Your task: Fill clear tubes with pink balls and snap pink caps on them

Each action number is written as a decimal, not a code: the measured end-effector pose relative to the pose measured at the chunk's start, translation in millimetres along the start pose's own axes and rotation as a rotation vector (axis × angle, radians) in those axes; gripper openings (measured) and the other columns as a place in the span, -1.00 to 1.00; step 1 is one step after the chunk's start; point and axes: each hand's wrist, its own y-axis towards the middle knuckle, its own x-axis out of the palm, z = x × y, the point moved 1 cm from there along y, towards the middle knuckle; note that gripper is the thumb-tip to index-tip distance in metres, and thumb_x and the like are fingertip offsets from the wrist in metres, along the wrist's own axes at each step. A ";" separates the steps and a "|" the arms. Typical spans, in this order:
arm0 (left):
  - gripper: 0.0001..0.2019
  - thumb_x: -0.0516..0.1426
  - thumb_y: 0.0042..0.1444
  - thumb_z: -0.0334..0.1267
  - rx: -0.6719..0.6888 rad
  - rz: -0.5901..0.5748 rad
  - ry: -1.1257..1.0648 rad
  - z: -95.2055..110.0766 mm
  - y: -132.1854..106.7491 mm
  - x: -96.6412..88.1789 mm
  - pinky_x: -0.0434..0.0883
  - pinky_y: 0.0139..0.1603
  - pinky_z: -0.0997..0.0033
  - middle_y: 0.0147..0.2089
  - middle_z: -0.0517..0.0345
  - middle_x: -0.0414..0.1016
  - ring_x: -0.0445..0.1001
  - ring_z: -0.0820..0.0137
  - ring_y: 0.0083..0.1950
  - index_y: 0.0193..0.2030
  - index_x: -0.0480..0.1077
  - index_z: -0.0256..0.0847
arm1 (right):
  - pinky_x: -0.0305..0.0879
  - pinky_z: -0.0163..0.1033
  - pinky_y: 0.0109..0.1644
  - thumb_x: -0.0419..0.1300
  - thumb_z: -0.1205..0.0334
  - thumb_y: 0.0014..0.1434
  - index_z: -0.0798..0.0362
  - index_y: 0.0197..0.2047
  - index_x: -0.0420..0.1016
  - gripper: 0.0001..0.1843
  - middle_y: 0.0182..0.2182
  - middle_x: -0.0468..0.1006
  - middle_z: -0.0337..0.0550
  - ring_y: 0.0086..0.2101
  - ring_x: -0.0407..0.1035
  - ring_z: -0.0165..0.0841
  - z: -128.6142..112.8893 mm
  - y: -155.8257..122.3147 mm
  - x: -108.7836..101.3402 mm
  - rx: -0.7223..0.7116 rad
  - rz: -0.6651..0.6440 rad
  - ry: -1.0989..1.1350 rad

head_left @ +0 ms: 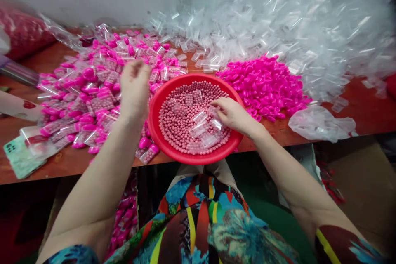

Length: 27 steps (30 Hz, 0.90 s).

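Note:
A red bowl (pixel 161 99) full of small pink beads sits at the table's front edge, with several clear plastic tubes lying on the beads. My right hand (pixel 232 113) reaches into the bowl from the right, fingers curled on a clear tube (pixel 215 123) among the beads. My left hand (pixel 134 86) hovers left of the bowl over a heap of filled tubes with pink caps (pixel 93 90); its fingers are bent and slightly blurred, and nothing shows in them.
A pile of loose pink caps (pixel 266 84) lies right of the bowl. A big mound of empty clear tubes (pixel 293 24) fills the back right. A phone (pixel 20 156) lies front left. A bag of red items (pixel 21 33) sits back left.

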 end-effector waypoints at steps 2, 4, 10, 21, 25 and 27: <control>-0.80 0.26 0.10 -0.17 -0.051 -0.162 0.094 -7.5 -25.1 18.7 0.35 -0.23 0.44 -0.32 0.13 0.54 0.41 0.42 -0.29 -0.24 0.52 -0.27 | 0.26 -0.06 0.19 0.05 0.43 0.24 0.15 0.03 0.56 -0.64 -0.03 0.59 0.05 0.02 0.41 -0.16 -6.7 12.2 13.7 -0.120 -0.154 -0.097; -0.87 0.25 0.05 -0.24 -0.096 -0.285 0.171 -17.1 -43.9 32.0 0.30 -0.32 0.45 -0.43 0.16 0.51 0.40 0.42 -0.37 -0.34 0.54 -0.27 | 0.25 -0.06 0.20 0.03 0.44 0.26 0.17 0.03 0.56 -0.64 -0.02 0.59 0.07 0.02 0.41 -0.15 -13.2 26.2 24.9 -0.137 -0.217 -0.145; -0.86 0.16 0.06 -0.27 -0.093 0.074 0.059 -39.4 -39.5 16.9 0.35 -0.29 0.47 -0.37 0.16 0.56 0.45 0.44 -0.38 -0.31 0.53 -0.26 | 0.33 0.00 0.08 0.20 0.08 0.29 0.20 0.03 0.51 -0.62 -0.04 0.60 0.21 -0.03 0.47 -0.05 -44.0 63.5 53.7 -0.012 -0.251 -0.203; -0.69 0.27 -0.01 -0.31 -0.214 0.057 -0.174 -46.9 -67.7 16.3 0.39 0.05 0.42 -0.08 0.05 0.57 0.52 0.37 -0.03 -0.08 0.46 -0.26 | 0.39 -0.10 -0.08 0.18 0.03 0.23 0.13 -0.09 0.49 -0.66 -0.15 0.63 0.07 -0.18 0.52 -0.13 -62.2 65.4 67.1 0.133 -0.139 -0.087; -0.64 0.33 -0.07 -0.27 -0.404 -0.161 -0.433 -38.9 -81.8 39.6 0.42 0.00 0.40 -0.12 0.04 0.58 0.54 0.36 -0.06 -0.10 0.46 -0.28 | 0.38 -0.14 -0.07 0.21 0.16 0.18 0.09 -0.03 0.46 -0.70 -0.14 0.62 -0.03 -0.16 0.51 -0.20 -68.5 41.9 49.3 0.176 -0.004 0.089; -0.67 0.33 -0.04 -0.23 -0.478 -0.196 -0.528 -33.8 -88.8 51.5 0.45 -0.12 0.43 -0.19 0.07 0.59 0.55 0.38 -0.16 -0.13 0.47 -0.28 | 0.38 -0.15 -0.09 0.25 0.16 0.15 0.08 0.02 0.44 -0.63 -0.15 0.62 -0.06 -0.19 0.51 -0.22 -72.3 25.8 43.2 0.184 0.036 0.153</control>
